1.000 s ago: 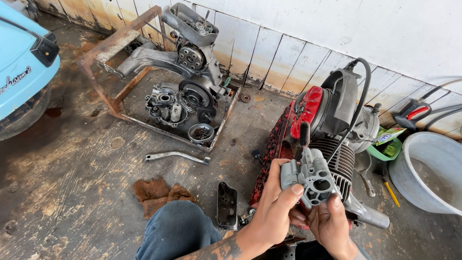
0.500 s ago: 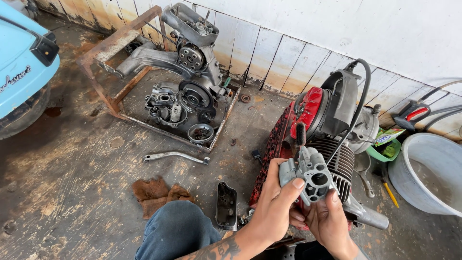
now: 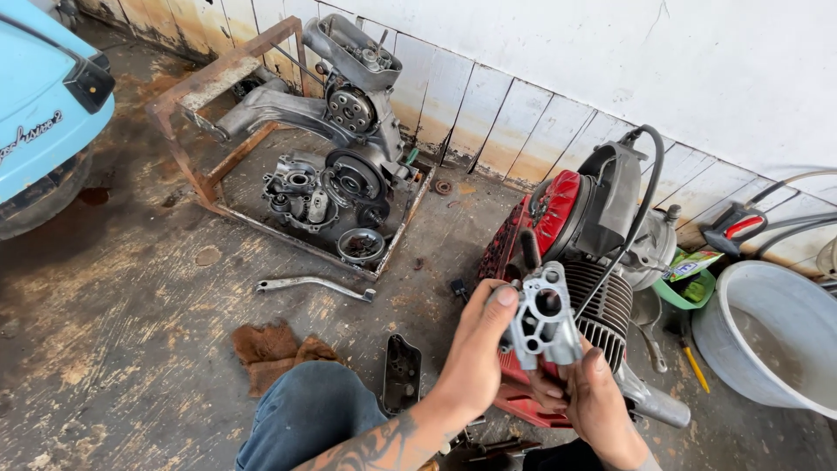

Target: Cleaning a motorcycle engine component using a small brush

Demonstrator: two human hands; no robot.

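Both of my hands hold a small grey cast-metal part (image 3: 545,318) with round bores, raised in front of me. My left hand (image 3: 475,353) grips its left side, thumb and fingers wrapped around the edge. My right hand (image 3: 593,397) supports it from below and behind. Just beyond the part sits a red small engine (image 3: 558,214) with cooling fins, a grey cover and a black hose looping over it. My knee in blue jeans (image 3: 301,414) is at the bottom.
A rusty metal frame (image 3: 187,100) on the concrete floor holds a dismantled engine case (image 3: 336,179). A bent metal lever (image 3: 314,285), a brown rag (image 3: 270,349) and a black cover (image 3: 401,375) lie nearby. A grey basin (image 3: 767,344) stands right, a light-blue vehicle (image 3: 44,105) left.
The grey part has turned in my hands and sits a little lower; its round bore now faces me. My hands stay closed on it.
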